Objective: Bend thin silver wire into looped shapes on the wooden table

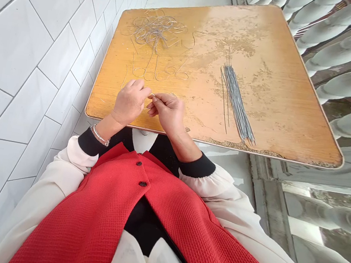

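Observation:
Above the table's near edge, my left hand (129, 102) and my right hand (171, 112) almost meet, both with fingers closed in a pinch. Between the fingertips shows a short bit of thin wire (152, 95); most of it is hidden by the fingers. Just beyond the hands lie several loose bent wires (144, 72), some curled into loops. Farther back is a tangled heap of thin wire (155, 31). To the right of my right hand rests a bundle of straight grey wires (239, 103), with a couple of strands apart on its left side.
The wooden table (282, 99) has a worn, peeling top and rounded corners. A white tiled wall (40, 67) runs close along the left. White balusters (337, 63) stand along the right side.

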`<state>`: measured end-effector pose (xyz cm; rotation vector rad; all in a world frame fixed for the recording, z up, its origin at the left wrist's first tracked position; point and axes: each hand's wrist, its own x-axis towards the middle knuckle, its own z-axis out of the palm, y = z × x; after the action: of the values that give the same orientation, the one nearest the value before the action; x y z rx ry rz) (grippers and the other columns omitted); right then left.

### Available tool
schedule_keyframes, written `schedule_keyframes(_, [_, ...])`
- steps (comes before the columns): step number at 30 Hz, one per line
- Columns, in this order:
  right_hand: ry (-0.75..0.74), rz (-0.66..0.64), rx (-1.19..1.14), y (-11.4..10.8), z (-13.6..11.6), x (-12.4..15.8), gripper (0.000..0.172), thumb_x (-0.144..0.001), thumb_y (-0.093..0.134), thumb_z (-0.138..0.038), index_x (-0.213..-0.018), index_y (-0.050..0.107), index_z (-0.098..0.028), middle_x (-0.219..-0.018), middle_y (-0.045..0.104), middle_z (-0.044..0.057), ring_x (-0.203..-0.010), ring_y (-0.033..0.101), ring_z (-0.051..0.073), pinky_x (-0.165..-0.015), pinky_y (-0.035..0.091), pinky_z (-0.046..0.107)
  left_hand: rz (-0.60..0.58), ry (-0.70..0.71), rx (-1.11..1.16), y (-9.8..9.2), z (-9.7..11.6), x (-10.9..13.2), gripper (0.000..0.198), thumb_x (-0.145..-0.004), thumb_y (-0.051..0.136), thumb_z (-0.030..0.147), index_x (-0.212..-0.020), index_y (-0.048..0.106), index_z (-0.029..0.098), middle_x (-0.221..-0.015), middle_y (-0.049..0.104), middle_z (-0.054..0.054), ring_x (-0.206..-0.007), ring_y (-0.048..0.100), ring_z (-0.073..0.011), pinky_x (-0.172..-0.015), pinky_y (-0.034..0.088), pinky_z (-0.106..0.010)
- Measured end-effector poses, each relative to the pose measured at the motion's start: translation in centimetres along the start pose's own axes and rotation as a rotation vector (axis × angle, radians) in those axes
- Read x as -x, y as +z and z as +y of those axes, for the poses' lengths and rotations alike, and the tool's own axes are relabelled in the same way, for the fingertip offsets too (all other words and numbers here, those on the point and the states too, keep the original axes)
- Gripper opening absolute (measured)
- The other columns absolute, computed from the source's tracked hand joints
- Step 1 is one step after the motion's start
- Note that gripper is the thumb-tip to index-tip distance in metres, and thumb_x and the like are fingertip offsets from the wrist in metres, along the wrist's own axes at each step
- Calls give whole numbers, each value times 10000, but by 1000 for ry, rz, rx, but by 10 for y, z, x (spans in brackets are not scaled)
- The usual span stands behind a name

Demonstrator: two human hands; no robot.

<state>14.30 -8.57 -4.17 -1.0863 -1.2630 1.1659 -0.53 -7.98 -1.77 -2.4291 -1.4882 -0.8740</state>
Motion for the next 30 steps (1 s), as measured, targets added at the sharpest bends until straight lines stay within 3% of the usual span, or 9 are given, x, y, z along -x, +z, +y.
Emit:
schedule_keyframes(5, [-69, 16, 132, 2, 9, 2, 224, -930, 657, -363, -815, 722, -182, -629, 674, -18, -478, 599, 84, -495, 514, 203, -10, 11, -32, 1, -1, 2, 297, -999, 429, 157, -867, 693, 189, -885, 640, -69, -882, 571, -207, -764, 461, -346])
schedule_keyframes(12, [-101, 15, 325, 2, 5, 6, 241, -938, 587, -286, -737, 684, -197, -653, 692, -8, -537, 646, 113, -565, 527, 236, -189, 88, -135, -13, 4, -4, 271, -984, 458, 152, -846, 689, 184, -929, 674, -91, -908, 593, -225, -725, 448, -342])
schedule_keyframes(18, [-107, 17, 357, 0, 4, 9, 230, -930, 548, -228, -757, 696, -196, -650, 689, -9, -543, 651, 118, -578, 529, 242, -208, 74, -121, -11, 8, -4, 245, -964, 463, 130, -857, 677, 183, -928, 673, -81, -909, 604, -229, -758, 461, -352])
schedule_keyframes(23, [-71, 44, 271, 3, 8, 13, 210, -938, 591, -312, -803, 705, -198, -615, 673, -16, -534, 644, 114, -567, 535, 233, -248, 10, -104, -7, 9, -9, 213, -969, 517, 177, -835, 682, 180, -925, 697, -97, -928, 636, -259, -794, 483, -375])
schedule_keyframes(25, [-26, 61, 175, 3, 8, 11, 201, -932, 630, -373, -879, 710, -196, -596, 664, -30, -506, 629, 104, -541, 527, 220, -204, -27, -76, -11, 9, -9, 190, -979, 533, 208, -897, 699, 168, -970, 710, -113, -969, 651, -277, -833, 494, -393])
schedule_keyframes(30, [128, 136, -81, -4, 7, -3, 166, -916, 664, -342, -951, 656, -179, -617, 676, -35, -494, 641, 93, -520, 531, 200, 154, -165, 250, -24, 9, 11, 261, -1063, 427, 288, -1203, 639, 232, -1201, 688, -95, -1138, 652, -199, -972, 504, -340])
